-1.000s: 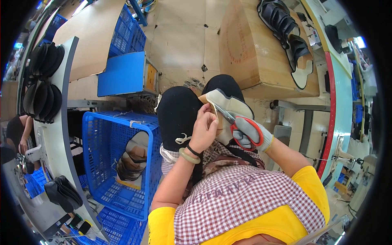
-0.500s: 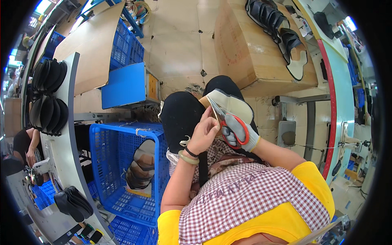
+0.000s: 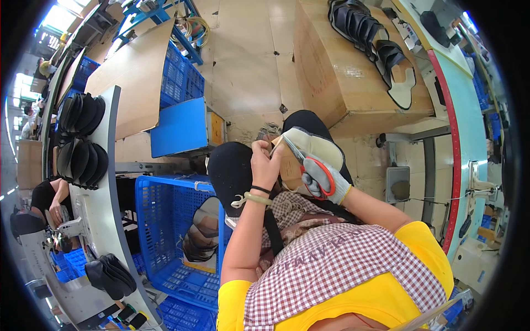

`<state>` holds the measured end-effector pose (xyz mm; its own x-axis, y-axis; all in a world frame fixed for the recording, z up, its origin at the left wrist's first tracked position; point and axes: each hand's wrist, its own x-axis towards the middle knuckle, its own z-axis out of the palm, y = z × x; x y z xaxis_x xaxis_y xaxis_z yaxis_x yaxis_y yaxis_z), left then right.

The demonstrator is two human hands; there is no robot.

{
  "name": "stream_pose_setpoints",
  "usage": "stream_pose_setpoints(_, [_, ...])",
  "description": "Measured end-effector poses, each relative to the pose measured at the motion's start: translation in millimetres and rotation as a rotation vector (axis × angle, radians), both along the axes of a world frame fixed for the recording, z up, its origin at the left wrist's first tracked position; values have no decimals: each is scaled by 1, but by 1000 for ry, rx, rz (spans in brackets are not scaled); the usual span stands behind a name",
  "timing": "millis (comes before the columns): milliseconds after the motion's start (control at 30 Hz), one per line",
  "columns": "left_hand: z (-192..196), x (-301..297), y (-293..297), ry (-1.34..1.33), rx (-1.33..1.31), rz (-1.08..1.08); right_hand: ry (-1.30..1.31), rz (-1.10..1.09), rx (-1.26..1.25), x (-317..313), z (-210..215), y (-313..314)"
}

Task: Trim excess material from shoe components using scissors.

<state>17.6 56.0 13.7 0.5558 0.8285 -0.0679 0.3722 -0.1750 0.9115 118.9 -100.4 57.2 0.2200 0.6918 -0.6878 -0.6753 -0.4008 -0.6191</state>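
Observation:
My right hand [image 3: 316, 179], in a grey knit glove, grips scissors [image 3: 332, 179] with red handles. Their blades point up and left, the tips close to my left fingers. My bare left hand [image 3: 265, 165] is closed, thumb and fingers pinching a tan edge of a shoe piece just left of the tips. A cream shoe upper piece [image 3: 317, 144] with a dark rim lies over my right knee, beyond the scissors. Tan material [image 3: 289, 165] shows between my hands above my lap. Whether it is one piece with the cream part, I cannot tell.
On my left stands a blue plastic crate [image 3: 144, 231] with several shoe pieces [image 3: 201, 234] inside. Stacked black pieces [image 3: 83, 163] sit on a bench beyond it. A large carton [image 3: 353, 71] ahead right carries black shoe uppers [image 3: 361, 30]. Another person's arm [image 3: 57, 204] shows far left.
My left hand has risen and shifted slightly left, turning its fingers up near the scissor tips. The thin strip along the blades no longer shows. The whole view has shifted slightly.

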Motion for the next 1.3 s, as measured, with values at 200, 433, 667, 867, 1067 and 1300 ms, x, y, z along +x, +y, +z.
stream_pose_setpoints(200, [3, 6, 18, 116, -264, -161, 118, -31, 48, 8, -13, -8])
stream_pose_setpoints(433, [19, -16, 35, -221, -1021, -282, 257, 14, 72, 9, -2, -14])
stream_pose_setpoints(667, [53, -38, -9, -819, -947, -126, 399, 34, 218, -3, 32, -10])
stream_pose_setpoints(867, [61, -41, -35, -951, -706, 41, 470, 88, 395, -19, 42, -1])
stream_pose_setpoints(1067, [53, -38, -43, -1036, -758, 6, 319, 145, 385, -10, 44, -10])
stream_pose_setpoints(1300, [67, -33, -52, -1080, -781, -10, 263, 178, 422, -2, 45, -24])
